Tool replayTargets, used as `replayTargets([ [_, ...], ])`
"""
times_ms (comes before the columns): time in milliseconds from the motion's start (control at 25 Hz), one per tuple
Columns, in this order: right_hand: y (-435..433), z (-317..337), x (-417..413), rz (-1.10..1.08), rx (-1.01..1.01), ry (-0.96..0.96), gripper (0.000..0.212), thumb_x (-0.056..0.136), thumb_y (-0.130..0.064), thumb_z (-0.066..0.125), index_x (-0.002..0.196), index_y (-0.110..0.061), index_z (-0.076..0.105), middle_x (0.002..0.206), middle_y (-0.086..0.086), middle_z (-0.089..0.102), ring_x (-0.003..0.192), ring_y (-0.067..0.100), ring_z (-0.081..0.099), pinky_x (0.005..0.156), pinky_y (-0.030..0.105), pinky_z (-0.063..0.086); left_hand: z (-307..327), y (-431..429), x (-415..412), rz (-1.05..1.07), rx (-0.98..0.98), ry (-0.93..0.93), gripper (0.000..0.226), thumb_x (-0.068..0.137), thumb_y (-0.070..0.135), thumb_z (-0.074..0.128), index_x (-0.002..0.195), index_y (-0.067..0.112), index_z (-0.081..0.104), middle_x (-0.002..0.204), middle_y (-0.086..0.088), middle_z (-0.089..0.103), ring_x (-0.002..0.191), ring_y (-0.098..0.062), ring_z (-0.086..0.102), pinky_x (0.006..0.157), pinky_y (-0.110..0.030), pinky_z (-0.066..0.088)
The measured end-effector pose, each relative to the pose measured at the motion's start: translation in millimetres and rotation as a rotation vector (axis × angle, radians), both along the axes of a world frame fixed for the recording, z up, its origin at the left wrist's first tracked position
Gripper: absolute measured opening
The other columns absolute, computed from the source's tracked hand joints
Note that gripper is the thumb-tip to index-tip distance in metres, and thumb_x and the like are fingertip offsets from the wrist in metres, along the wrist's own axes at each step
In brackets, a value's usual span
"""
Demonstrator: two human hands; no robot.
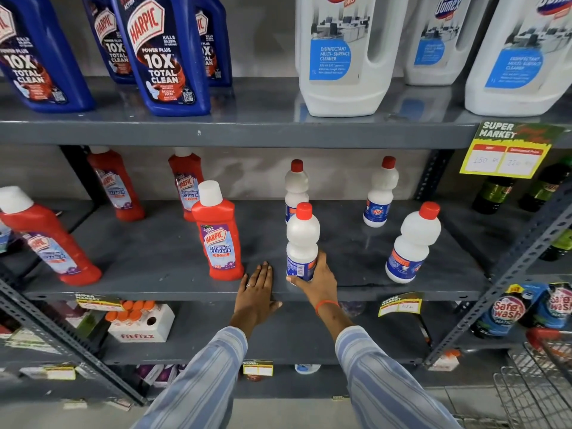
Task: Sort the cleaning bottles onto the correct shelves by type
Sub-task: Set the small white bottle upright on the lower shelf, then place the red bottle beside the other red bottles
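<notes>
My right hand [318, 281] grips the base of a white bottle with a red cap [302, 239], standing upright near the front of the grey middle shelf [154, 261]. My left hand [258, 292] lies flat and open on the shelf's front edge, between that bottle and a red Harpic bathroom cleaner bottle [218, 233]. Three more white red-capped bottles [413, 243] stand behind and to the right. Other red Harpic bottles [49, 239] stand to the left.
On the top shelf stand blue Harpic bottles [164, 54] at left and large white Domex jugs [343, 54] at right. A yellow price tag [507, 153] hangs from the shelf edge. A wire basket [538, 382] sits at lower right. Lower shelves hold boxes and Safewash bottles [507, 311].
</notes>
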State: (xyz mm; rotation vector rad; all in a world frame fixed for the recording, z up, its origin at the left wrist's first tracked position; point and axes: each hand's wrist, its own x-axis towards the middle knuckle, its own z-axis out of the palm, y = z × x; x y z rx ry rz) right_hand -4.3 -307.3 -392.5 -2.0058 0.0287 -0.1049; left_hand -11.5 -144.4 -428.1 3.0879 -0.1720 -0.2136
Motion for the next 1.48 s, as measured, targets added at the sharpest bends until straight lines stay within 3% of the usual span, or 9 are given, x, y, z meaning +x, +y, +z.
replayTargets([
  [160, 7, 7, -18, -0.128, 0.091, -0.078, 0.089, 0.063, -0.033, 0.084, 0.135, -0.012, 0.036, 0.133, 0.013, 0.049, 0.123, 0.028, 0.047, 0.099, 0.042, 0.045, 18, -1, -2, 0.015, -0.087, 0.051, 0.087, 0.088, 0.043, 0.052, 0.15, 0.012, -0.001, 0.16, -0.005, -0.004, 0.147, -0.019, 0.0, 0.118, -0.042, 0.002],
  [320, 35, 11, -50, -0.325, 0.069, -0.407, 0.048, 0.079, -0.04, 0.067, 0.11, -0.008, 0.051, 0.106, 0.014, 0.053, 0.097, 0.026, 0.051, 0.084, 0.044, 0.052, 35, 10, -27, -0.052, -0.193, -0.461, 0.062, 0.091, 0.022, 0.05, 0.146, 0.007, 0.025, 0.156, -0.01, 0.025, 0.143, -0.023, 0.024, 0.117, -0.04, 0.017],
  [480, 79, 22, -54, -0.15, 0.082, -0.497, 0.028, 0.085, -0.038, 0.061, 0.099, -0.015, 0.052, 0.098, 0.005, 0.054, 0.086, 0.014, 0.05, 0.076, 0.031, 0.049, 44, 48, -43, 0.071, -0.294, -0.768, 0.055, 0.09, 0.016, 0.053, 0.141, 0.004, 0.037, 0.149, -0.012, 0.038, 0.139, -0.026, 0.034, 0.114, -0.044, 0.025],
  [600, 117, 20, -42, -0.06, 0.094, -0.415, 0.036, 0.08, -0.034, 0.07, 0.107, -0.016, 0.054, 0.104, 0.01, 0.057, 0.089, 0.014, 0.053, 0.08, 0.033, 0.052, 45, 97, -44, 0.122, -0.297, -0.717, 0.054, 0.091, 0.014, 0.052, 0.141, 0.003, 0.036, 0.15, -0.013, 0.037, 0.139, -0.027, 0.033, 0.115, -0.046, 0.022],
  [720, 149, 13, -18, -0.028, 0.1, -0.204, 0.073, 0.067, -0.026, 0.083, 0.127, -0.005, 0.047, 0.125, 0.016, 0.053, 0.112, 0.027, 0.053, 0.098, 0.042, 0.046, 39, 153, -47, 0.137, -0.257, -0.592, 0.056, 0.095, 0.03, 0.042, 0.144, 0.004, 0.031, 0.153, -0.012, 0.03, 0.142, -0.025, 0.028, 0.117, -0.045, 0.019],
  [960, 182, 7, 12, 0.059, 0.169, 0.102, 0.09, 0.067, -0.01, 0.082, 0.139, -0.004, 0.03, 0.129, 0.015, 0.058, 0.115, 0.03, 0.058, 0.096, 0.035, 0.046, 9, 266, -41, 0.031, -0.089, -0.303, 0.117, 0.067, 0.089, 0.002, 0.149, 0.007, 0.015, 0.158, -0.008, 0.015, 0.146, -0.022, 0.014, 0.119, -0.041, 0.003],
  [1160, 241, 10, 2, 0.15, 0.161, 0.121, 0.076, 0.067, -0.012, 0.082, 0.129, -0.009, 0.039, 0.125, 0.014, 0.061, 0.107, 0.026, 0.06, 0.092, 0.034, 0.048, -4, 312, -33, 0.041, -0.053, -0.211, 0.121, 0.061, 0.09, -0.005, 0.149, 0.008, 0.008, 0.159, -0.008, 0.009, 0.147, -0.022, 0.01, 0.12, -0.04, 0.002],
  [1320, 287, 10, -4, 0.176, 0.156, 0.093, 0.073, 0.069, -0.012, 0.081, 0.128, -0.01, 0.039, 0.125, 0.013, 0.061, 0.099, 0.018, 0.057, 0.087, 0.028, 0.048, -8, 316, -31, 0.04, -0.059, -0.19, 0.098, 0.082, 0.076, 0.029, 0.149, 0.008, 0.007, 0.159, -0.009, 0.007, 0.147, -0.022, 0.008, 0.119, -0.04, 0.001],
  [1480, 296, 10, -2, 0.166, 0.153, 0.094, 0.079, 0.07, -0.014, 0.08, 0.134, -0.009, 0.034, 0.127, 0.013, 0.058, 0.109, 0.024, 0.058, 0.091, 0.032, 0.047, -10, 316, -31, 0.047, -0.03, -0.19, 0.095, 0.084, 0.073, 0.028, 0.149, 0.01, 0.001, 0.16, -0.006, 0.003, 0.147, -0.02, 0.003, 0.119, -0.039, -0.002],
])
